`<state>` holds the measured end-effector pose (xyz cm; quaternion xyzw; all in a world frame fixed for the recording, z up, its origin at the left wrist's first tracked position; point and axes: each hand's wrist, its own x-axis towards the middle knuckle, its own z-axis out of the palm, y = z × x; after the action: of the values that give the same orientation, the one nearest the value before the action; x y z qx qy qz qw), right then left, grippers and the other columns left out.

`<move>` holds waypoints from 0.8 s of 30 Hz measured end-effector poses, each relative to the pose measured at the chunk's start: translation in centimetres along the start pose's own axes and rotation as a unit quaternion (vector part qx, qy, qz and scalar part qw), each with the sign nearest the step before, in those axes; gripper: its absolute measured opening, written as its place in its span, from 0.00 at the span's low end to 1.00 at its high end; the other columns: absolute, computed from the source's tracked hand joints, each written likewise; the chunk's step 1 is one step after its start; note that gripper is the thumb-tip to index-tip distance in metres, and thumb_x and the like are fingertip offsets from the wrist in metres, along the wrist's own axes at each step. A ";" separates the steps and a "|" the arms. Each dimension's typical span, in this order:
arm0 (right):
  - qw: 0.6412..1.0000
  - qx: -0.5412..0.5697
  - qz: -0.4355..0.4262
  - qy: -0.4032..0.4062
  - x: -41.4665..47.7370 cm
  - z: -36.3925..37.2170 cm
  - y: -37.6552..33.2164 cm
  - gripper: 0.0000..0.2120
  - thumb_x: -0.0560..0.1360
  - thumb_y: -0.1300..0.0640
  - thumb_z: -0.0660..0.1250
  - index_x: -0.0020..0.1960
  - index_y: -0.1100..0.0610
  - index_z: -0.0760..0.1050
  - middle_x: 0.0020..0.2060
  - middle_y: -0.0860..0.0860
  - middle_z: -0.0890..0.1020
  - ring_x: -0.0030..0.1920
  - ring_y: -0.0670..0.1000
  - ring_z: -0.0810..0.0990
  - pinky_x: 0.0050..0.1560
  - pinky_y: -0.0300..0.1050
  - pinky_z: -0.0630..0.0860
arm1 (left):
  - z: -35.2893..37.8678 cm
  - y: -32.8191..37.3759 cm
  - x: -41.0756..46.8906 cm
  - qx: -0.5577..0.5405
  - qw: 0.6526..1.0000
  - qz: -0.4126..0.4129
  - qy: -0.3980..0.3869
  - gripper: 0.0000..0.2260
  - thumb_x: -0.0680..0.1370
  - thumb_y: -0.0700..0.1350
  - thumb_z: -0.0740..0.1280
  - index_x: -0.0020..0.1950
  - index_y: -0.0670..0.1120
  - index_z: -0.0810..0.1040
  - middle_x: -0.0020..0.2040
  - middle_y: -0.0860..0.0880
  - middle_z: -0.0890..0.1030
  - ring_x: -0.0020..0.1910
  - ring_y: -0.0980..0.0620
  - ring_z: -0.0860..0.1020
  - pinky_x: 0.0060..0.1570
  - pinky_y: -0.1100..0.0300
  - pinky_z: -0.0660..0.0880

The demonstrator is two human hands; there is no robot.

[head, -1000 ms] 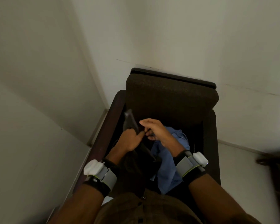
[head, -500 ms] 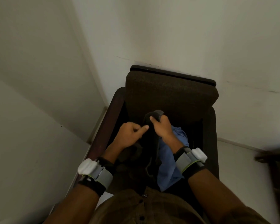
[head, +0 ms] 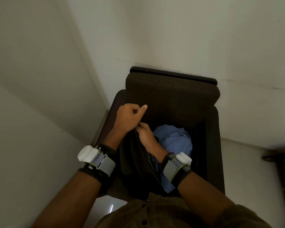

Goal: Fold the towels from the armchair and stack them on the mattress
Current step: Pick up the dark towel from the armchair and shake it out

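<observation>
One blue towel in armchair, left hand and right hand fingers curled on dark towel

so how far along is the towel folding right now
Early. Done: nothing shows as folded or stacked, and the mattress is out of view. In hand: the left hand and right hand hold a dark towel up over the armchair, not yet folded. Left: a crumpled blue towel lies on the seat; both need folding and stacking.
</observation>
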<state>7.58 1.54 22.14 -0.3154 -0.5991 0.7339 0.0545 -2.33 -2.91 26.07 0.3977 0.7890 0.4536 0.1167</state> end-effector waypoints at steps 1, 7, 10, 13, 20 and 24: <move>0.998 0.055 0.009 -0.006 -0.2 0.0 0.1 0.12 0.75 0.58 0.62 0.36 0.50 0.80 0.36 0.49 0.82 0.42 0.51 0.79 0.51 0.52 0.73 | -0.1 -0.2 0.1 0.005 1.000 -0.012 0.010 0.23 0.79 0.56 0.65 0.28 0.44 0.75 0.25 0.48 0.75 0.25 0.51 0.74 0.31 0.50 0.75; 0.997 -0.004 -0.075 -0.025 -1.3 0.3 1.2 0.07 0.75 0.61 0.67 0.41 0.55 0.82 0.39 0.54 0.84 0.45 0.54 0.83 0.54 0.57 0.78 | 0.0 -1.0 0.0 0.000 0.995 -0.089 0.043 0.21 0.78 0.58 0.66 0.29 0.47 0.75 0.26 0.50 0.76 0.25 0.55 0.74 0.32 0.56 0.74; 0.993 -0.059 -0.096 0.040 -0.8 0.7 1.3 0.08 0.78 0.59 0.68 0.44 0.61 0.82 0.41 0.57 0.85 0.45 0.58 0.84 0.52 0.60 0.79 | -0.2 -1.1 -0.7 0.018 0.992 -0.070 0.106 0.18 0.78 0.57 0.66 0.32 0.49 0.74 0.29 0.52 0.75 0.31 0.54 0.75 0.35 0.54 0.74; 0.986 -0.062 -0.097 0.124 -0.5 1.1 1.0 0.09 0.78 0.56 0.68 0.40 0.58 0.81 0.40 0.56 0.83 0.42 0.56 0.82 0.46 0.57 0.79 | -0.2 -1.5 -2.3 0.088 0.976 -0.021 0.199 0.12 0.77 0.55 0.68 0.36 0.50 0.74 0.36 0.54 0.74 0.39 0.54 0.73 0.41 0.59 0.69; 0.975 -0.094 -0.089 0.183 0.4 2.1 1.3 0.07 0.78 0.59 0.66 0.42 0.57 0.80 0.39 0.53 0.81 0.40 0.50 0.82 0.40 0.48 0.81 | 0.8 -1.2 -5.5 -0.134 0.944 -0.303 0.005 0.19 0.78 0.59 0.66 0.40 0.44 0.74 0.37 0.50 0.78 0.37 0.54 0.79 0.35 0.61 0.76; 0.975 -0.152 -0.129 0.100 -0.2 1.7 1.1 0.06 0.76 0.66 0.64 0.43 0.62 0.78 0.41 0.55 0.77 0.41 0.48 0.78 0.39 0.35 0.74 | 0.0 -1.5 -5.0 -0.191 0.920 -0.341 -0.012 0.15 0.79 0.57 0.64 0.52 0.46 0.80 0.47 0.47 0.83 0.44 0.53 0.82 0.32 0.64 0.78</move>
<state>7.15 -0.32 21.31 -0.3117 -0.7307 0.5860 0.1596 0.13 -6.98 23.98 0.0800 0.7736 0.5236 0.3479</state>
